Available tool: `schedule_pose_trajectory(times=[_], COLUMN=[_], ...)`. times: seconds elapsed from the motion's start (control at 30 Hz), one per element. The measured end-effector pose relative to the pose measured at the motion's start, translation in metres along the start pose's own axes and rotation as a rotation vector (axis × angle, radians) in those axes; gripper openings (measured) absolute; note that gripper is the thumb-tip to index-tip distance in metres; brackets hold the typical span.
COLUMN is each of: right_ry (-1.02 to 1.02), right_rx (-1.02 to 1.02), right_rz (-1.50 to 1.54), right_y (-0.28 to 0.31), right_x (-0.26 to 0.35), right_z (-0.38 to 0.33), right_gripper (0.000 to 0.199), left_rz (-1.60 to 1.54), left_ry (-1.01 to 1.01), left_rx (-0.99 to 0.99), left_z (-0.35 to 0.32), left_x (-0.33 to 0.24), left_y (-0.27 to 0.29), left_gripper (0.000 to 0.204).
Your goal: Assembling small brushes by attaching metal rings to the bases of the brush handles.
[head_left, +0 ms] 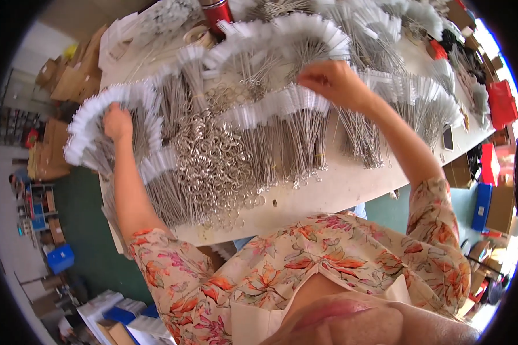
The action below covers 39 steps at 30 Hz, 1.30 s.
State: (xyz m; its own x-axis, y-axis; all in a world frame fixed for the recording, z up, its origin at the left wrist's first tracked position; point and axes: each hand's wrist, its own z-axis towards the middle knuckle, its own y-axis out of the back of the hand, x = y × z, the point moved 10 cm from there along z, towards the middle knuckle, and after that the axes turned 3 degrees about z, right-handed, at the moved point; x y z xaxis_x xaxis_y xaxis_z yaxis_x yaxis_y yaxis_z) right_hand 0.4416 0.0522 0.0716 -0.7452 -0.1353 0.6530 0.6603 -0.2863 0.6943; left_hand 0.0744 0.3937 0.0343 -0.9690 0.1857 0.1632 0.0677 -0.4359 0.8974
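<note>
My left hand (117, 123) reaches into a fanned bundle of white-bristled wire brushes (86, 123) at the table's left edge. Its fingers are bent closed around brushes there, the tips partly hidden. Over the middle rows, my right hand (332, 81) hangs with fingers drawn together, near another fan of brushes (322, 40). Whatever it pinches, if anything, is too small to make out. Between the hands lies a large heap of shiny metal rings (210, 164). Standing right of the heap are several brush bundles (293, 135), bristles away from me and thin wire handles toward me.
The pale table (316, 192) carries more brush bundles (420, 103) to the right. A red metal cup or flask (216, 12) and a tape roll (197, 35) stand at the back. A dark phone-like object (448, 138) lies near the right edge. Cardboard boxes (56, 146) stand left.
</note>
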Motion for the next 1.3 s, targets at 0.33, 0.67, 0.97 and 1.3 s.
schedule_pose_trajectory(times=[0.33, 0.67, 0.97, 1.3], right_ry=[-0.428, -0.39, 0.138, -0.158], right_rx=[0.069, -0.286, -0.647, -0.34], right_rz=[-0.01, 0.346, 0.343, -0.554], right_y=[-0.06, -0.051, 0.168, 0.223], right_x=[-0.132, -0.146, -0.012, -0.178], right_z=[0.136, 0.149, 0.101, -0.017], right_gripper=[0.023, 0.024, 0.015, 0.022], left_rz=[0.141, -1.042, -0.868, -0.559], left_ry=[-0.044, 0.167, -0.159, -0.253], left_rx=[0.216, -0.216, 0.32, 0.322], left_z=[-0.004, -0.017, -0.03, -0.03], left_x=[0.023, 0.017, -0.089, -0.103], left_y=[-0.013, 0.057, -0.004, -0.027], left_gripper=[0.02, 0.022, 0.026, 0.015])
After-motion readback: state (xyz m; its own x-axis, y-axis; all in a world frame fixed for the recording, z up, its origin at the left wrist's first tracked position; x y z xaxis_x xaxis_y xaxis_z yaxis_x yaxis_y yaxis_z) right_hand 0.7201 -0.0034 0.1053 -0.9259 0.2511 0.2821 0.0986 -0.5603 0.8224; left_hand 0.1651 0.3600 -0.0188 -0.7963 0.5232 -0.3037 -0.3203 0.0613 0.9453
